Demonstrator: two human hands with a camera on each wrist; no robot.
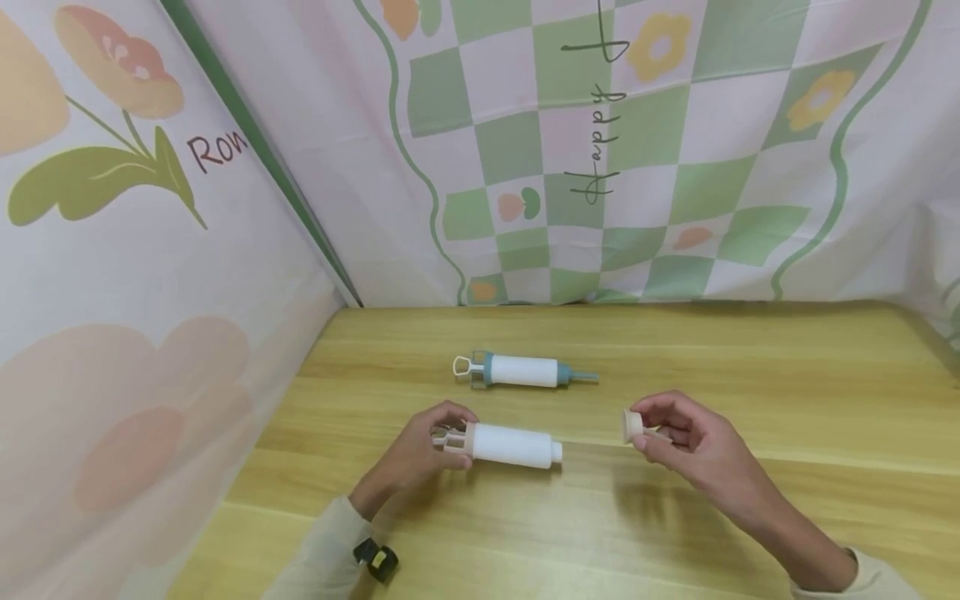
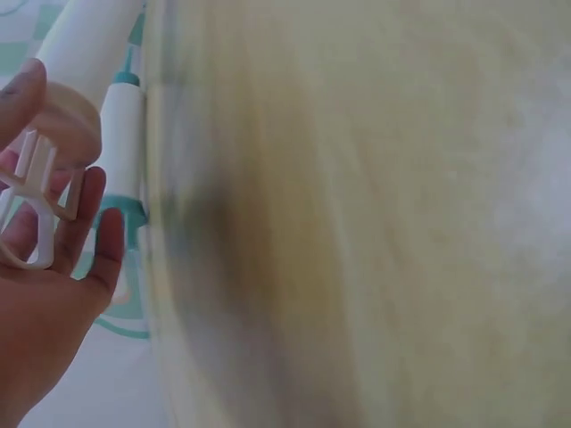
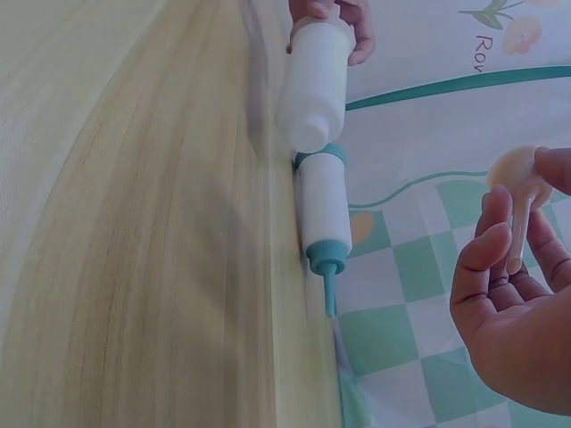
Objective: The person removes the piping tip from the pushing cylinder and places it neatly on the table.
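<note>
left grip (image 1: 426,442) holds a white tube (image 1: 513,446) by its beige end (image 1: 470,439); right grip (image 1: 693,440), well apart, pinches a beige nozzle cap (image 1: 633,426); a teal-ended tube (image 1: 525,371) lies on the worktop (image 1: 825,392)

On my feed a pale cream sleeve (image 1: 326,546) ends just behind the bare left hand (image 1: 427,440), at the wrist. Against its cuff I can make out a small, blocky black fitting (image 1: 381,562) with a yellow patch. Behind the bare right hand (image 1: 697,446), farther up the forearm, I see a matching cream cuff (image 1: 862,581).
</note>
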